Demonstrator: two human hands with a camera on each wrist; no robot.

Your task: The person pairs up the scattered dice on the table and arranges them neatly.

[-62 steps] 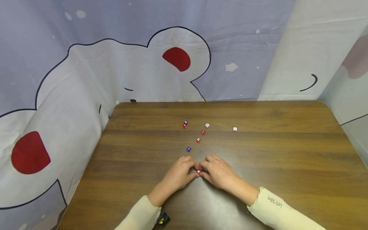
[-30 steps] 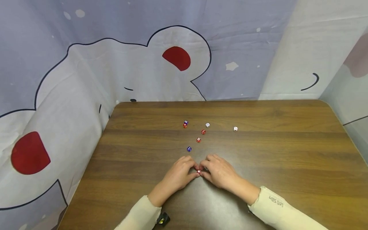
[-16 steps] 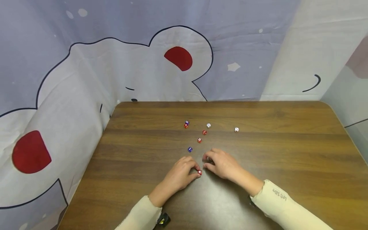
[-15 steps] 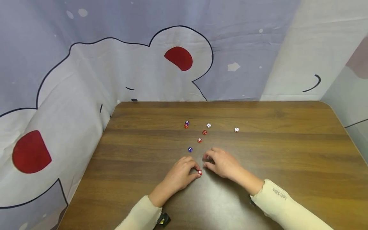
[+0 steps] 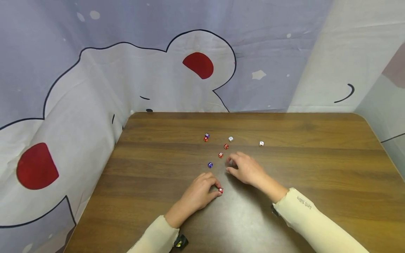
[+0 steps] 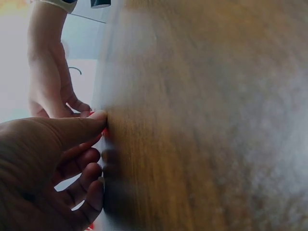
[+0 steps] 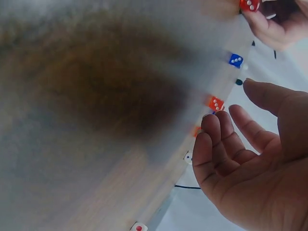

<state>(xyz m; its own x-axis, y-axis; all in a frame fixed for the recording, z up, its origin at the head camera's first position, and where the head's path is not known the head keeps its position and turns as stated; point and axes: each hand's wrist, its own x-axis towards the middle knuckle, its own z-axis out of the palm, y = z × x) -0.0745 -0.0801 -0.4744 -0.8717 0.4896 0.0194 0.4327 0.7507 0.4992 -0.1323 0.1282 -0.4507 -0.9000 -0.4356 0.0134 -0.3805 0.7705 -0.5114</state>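
Observation:
My left hand [image 5: 199, 191] pinches a red die [image 5: 220, 190] between thumb and index finger, low at the wooden table. The same red die [image 7: 250, 5] shows at the top of the right wrist view. To its upper right in the head view, my right hand [image 5: 246, 168] holds nothing; its fingers curve loosely, with a gap between thumb and index finger. Just left of those fingertips lie a red die [image 5: 220, 155] and a blue die [image 5: 210, 165]. Another red die [image 5: 226, 146] sits a little farther back.
On the table [image 5: 152, 175] farther back, a blue die [image 5: 207, 135] and a red die [image 5: 206, 139] sit close together. One white die [image 5: 231, 139] lies right of them, and another white die [image 5: 261, 143] farther right. A printed curtain [image 5: 133, 77] hangs behind the table.
Both hands were at the red die earlier. My right hand has let go and moved up and slightly right, toward the other dice. The left hand stays on the die.

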